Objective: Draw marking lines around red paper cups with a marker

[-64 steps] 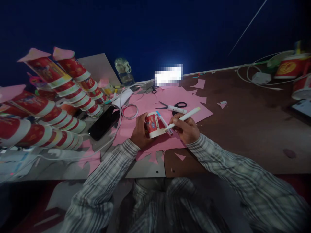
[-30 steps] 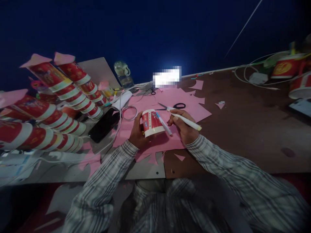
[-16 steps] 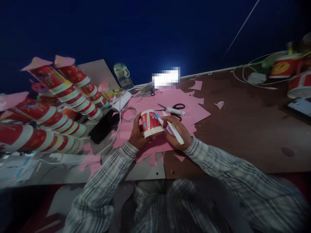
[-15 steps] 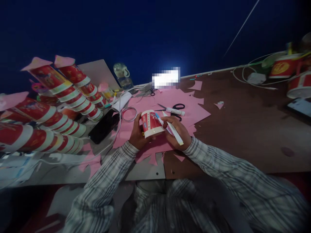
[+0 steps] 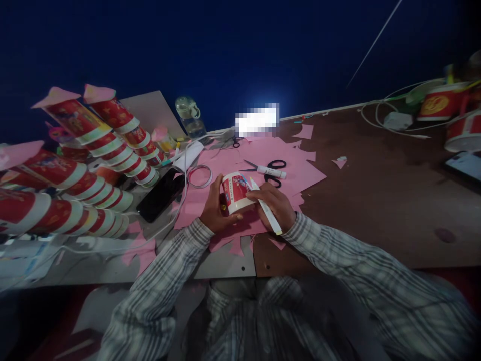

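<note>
My left hand [image 5: 216, 208] is wrapped round the side of a red and white paper cup [image 5: 237, 193], which is tilted above pink paper sheets [image 5: 229, 158]. In my right hand [image 5: 276, 203] is a white marker pen [image 5: 269, 215] with a yellow end, its upper end close to the cup's side. A pale bluish tip shows beside the pen; I cannot tell what it belongs to. Just beyond the cup lie open scissors [image 5: 277, 164] with black handles and a white capped tube [image 5: 271, 172]. A roll of clear tape [image 5: 200, 176] rests to the left of them.
Towers of stacked red and white cups with pink paper cones [image 5: 108, 138] stand at left. Near them are a black phone [image 5: 160, 198], a white cable [image 5: 186, 188] and a clear bottle [image 5: 190, 118]. At far right are red cups [image 5: 438, 104], a white charger [image 5: 397, 120] and another phone [image 5: 464, 168].
The cup has shifted slightly right and down and turned a little. The marker pen in my right hand has swung steeper, its lower end now nearer me. Surrounding objects stay put.
</note>
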Available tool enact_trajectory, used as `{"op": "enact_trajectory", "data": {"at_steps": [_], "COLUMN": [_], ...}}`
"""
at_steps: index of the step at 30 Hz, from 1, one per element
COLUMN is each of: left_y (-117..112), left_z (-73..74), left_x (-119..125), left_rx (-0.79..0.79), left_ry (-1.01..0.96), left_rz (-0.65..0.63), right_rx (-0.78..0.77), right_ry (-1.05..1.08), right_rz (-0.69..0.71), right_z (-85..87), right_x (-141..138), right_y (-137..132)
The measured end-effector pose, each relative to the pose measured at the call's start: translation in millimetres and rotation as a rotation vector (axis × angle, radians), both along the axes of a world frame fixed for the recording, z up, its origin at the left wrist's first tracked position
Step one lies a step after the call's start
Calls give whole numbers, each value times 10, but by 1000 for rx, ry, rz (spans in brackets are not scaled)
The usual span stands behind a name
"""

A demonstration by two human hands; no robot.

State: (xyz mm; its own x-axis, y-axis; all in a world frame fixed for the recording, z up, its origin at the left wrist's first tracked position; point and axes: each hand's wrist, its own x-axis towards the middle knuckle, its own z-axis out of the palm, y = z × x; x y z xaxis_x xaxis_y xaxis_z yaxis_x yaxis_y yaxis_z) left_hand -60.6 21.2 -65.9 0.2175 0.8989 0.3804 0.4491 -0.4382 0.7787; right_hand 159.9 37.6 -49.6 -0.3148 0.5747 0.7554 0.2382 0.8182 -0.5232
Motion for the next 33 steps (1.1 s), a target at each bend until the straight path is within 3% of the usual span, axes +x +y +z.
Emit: {"op": "enact_trajectory", "data": {"at_steps": [9,16,19,26,33], "left_y": [-20,-27,-28,-33,-51], "left_z": [1,29,33,42,74], "left_x": [58,116,148,153,196], "left_rx": [241,342,386,320,366], "left_ry": [227,221,232,348,372], "left_rz": [109,155,190,205,214], "right_rx": [-8,-309,-297,-313,-306], "right_ry": [-52,165,212,145,124], "right_rz": [98,114,115,-4,-4], "right_z": [39,124,153,230,227], "right_x": [17,52,50,9,-27], "right_y": [-4,-31,-20,-94,-73]}}
